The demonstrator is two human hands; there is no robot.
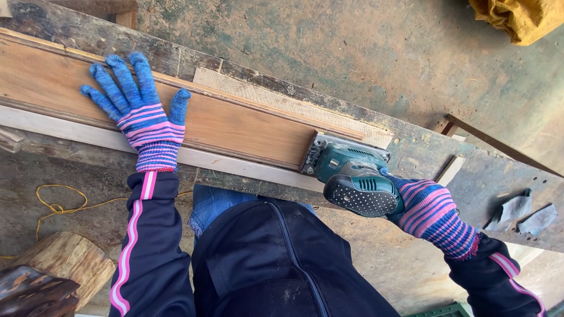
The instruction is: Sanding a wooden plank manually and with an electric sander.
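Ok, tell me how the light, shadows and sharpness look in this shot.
Head view: soft even daylight, no glare; gloved left hand on the plank and right hand on the green sander are sharp; faint shadow beneath the bench; bright patch at lower right; edges bend slightly.

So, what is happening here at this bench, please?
A person in striped knit gloves is working on a long wooden board that lies on a worn workbench. The left hand is pressed flat on the board, fingers spread. The right hand grips a green electric sander that sits at the board's right end. Grey sanding sheets lie further right.
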